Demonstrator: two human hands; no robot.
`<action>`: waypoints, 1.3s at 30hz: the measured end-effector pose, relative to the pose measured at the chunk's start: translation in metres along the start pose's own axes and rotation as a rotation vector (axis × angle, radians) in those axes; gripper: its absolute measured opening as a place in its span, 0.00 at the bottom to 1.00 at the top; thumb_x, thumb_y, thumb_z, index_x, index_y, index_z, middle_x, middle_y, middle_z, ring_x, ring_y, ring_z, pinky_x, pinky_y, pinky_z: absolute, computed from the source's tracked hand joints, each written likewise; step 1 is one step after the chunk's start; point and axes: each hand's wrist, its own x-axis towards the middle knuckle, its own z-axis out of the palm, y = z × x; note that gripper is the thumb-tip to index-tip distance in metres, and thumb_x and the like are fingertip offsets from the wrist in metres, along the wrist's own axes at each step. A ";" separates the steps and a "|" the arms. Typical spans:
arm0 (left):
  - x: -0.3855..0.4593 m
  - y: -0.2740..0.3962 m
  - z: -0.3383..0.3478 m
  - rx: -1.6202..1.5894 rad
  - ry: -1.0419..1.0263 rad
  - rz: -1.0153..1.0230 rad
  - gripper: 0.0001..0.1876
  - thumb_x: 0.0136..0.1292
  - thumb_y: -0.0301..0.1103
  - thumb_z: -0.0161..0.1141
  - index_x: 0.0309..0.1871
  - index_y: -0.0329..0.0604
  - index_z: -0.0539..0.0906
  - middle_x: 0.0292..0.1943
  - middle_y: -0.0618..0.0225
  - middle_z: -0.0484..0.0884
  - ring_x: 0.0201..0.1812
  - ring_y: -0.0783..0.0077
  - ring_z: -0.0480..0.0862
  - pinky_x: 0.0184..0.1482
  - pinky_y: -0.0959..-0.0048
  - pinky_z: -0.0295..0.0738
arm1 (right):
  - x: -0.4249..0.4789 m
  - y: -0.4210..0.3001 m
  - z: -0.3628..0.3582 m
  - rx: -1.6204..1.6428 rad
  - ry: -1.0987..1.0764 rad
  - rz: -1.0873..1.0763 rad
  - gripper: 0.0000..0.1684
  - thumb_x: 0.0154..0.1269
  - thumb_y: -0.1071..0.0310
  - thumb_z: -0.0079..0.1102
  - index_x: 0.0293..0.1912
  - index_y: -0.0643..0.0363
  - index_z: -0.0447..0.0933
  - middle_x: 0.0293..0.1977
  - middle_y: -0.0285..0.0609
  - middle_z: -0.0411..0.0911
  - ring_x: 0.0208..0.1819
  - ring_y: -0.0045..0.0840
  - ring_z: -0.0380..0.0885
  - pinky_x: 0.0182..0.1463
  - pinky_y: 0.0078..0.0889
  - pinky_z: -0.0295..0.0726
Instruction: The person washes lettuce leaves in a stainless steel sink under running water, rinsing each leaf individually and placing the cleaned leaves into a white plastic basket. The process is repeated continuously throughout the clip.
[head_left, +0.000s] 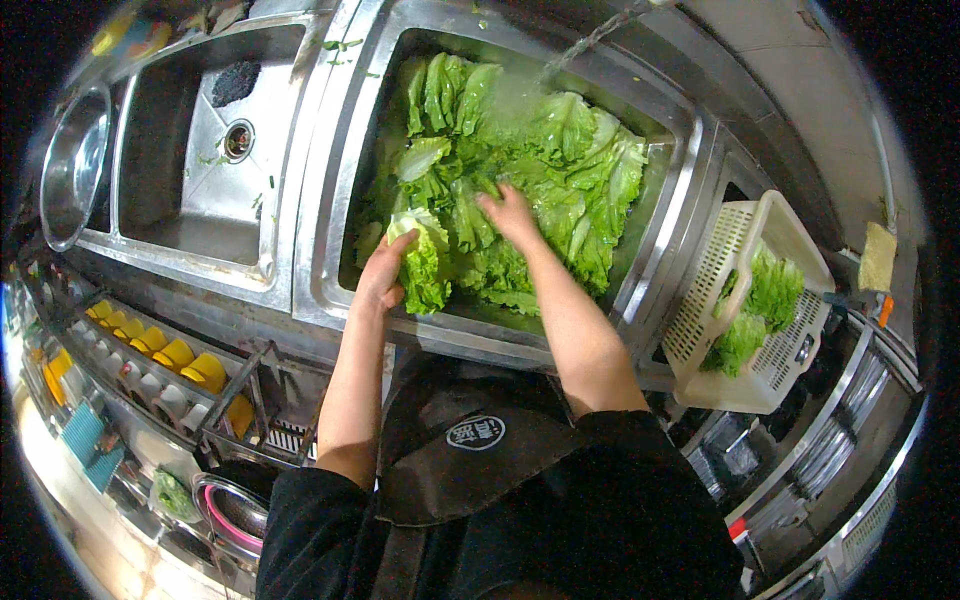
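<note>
Many green lettuce leaves (570, 172) float in the water of a stainless steel sink (679, 187), and a stream of water (592, 41) runs into it from the top. My left hand (382, 270) grips a lettuce leaf (424, 262) at the sink's near left edge, thumb on its pale base. Among the floating leaves, my right hand (510, 214) lies at the middle of the sink with its fingers apart; its fingertips touch leaves and are partly under water. Nothing held shows in it.
At the right stands a cream plastic basket (761, 390) with some lettuce leaves (772, 289) inside. A second steel sink (225, 202) at the left holds a dark scouring pad (235, 82), with a metal bowl (75, 169) beside it. Yellow containers (176, 354) stand in a rack below.
</note>
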 end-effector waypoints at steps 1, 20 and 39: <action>0.005 -0.001 -0.001 0.035 -0.010 0.005 0.19 0.63 0.35 0.55 0.57 0.47 0.70 0.45 0.67 0.79 0.42 0.70 0.81 0.40 0.71 0.78 | 0.018 0.027 -0.005 -0.184 0.072 0.047 0.32 0.58 0.52 0.60 0.56 0.62 0.69 0.51 0.57 0.72 0.53 0.41 0.72 0.55 0.39 0.72; -0.001 0.020 0.024 -0.222 -0.174 0.044 0.18 0.64 0.35 0.53 0.57 0.44 0.71 0.49 0.65 0.77 0.49 0.68 0.78 0.49 0.66 0.76 | -0.130 -0.121 -0.017 0.606 0.004 0.022 0.26 0.68 0.55 0.52 0.51 0.71 0.68 0.40 0.39 0.74 0.39 0.17 0.67 0.47 0.22 0.67; -0.008 0.023 -0.030 -0.549 -0.373 0.017 0.22 0.62 0.37 0.51 0.59 0.40 0.70 0.54 0.59 0.76 0.53 0.61 0.76 0.57 0.61 0.70 | -0.054 -0.057 0.021 -0.447 0.107 -0.447 0.35 0.58 0.65 0.61 0.63 0.59 0.60 0.57 0.52 0.64 0.62 0.43 0.59 0.63 0.39 0.63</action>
